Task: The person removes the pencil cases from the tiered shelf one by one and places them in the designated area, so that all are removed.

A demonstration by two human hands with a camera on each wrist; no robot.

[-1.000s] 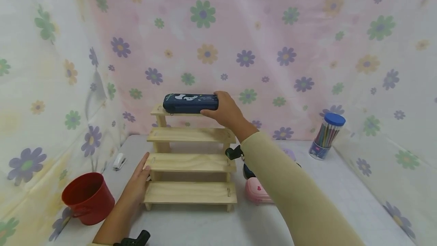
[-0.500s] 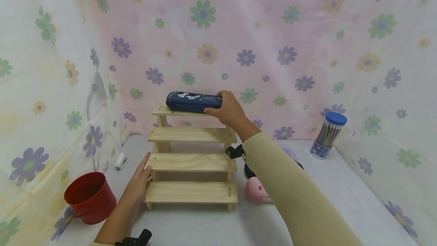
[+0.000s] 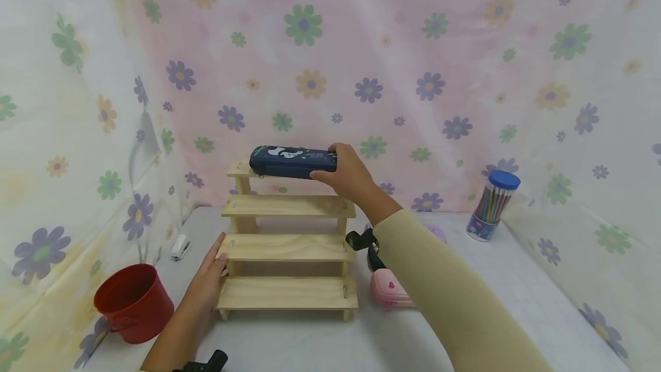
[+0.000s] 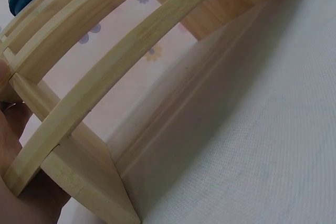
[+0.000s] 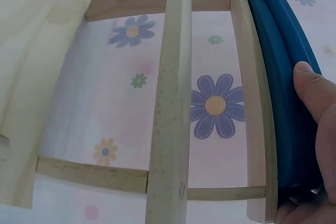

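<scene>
A dark blue pencil case [image 3: 292, 162] with a panda print lies lengthwise on the top board of a wooden stepped shelf [image 3: 289, 205], its right end angled slightly forward. My right hand [image 3: 347, 172] grips that right end, thumb on the front side. In the right wrist view, the thumb presses the side of the case [image 5: 286, 93], with its zip pull at the far end. My left hand [image 3: 207, 277] holds the shelf's left side, thumb at the edge of the third board down. The left wrist view shows a board end [image 4: 31, 166] within that hand.
A red bucket [image 3: 135, 303] stands left of my left forearm, with a small white stapler-like item [image 3: 181, 247] behind it. Right of the shelf lies a pink case [image 3: 388, 289], with dark and purple items partly hidden by my sleeve. A blue-lidded pencil tub [image 3: 493, 205] stands back right.
My right hand has shifted the pencil case slightly right along the top board, and its right end has swung a little toward me. My left hand stays on the shelf.
</scene>
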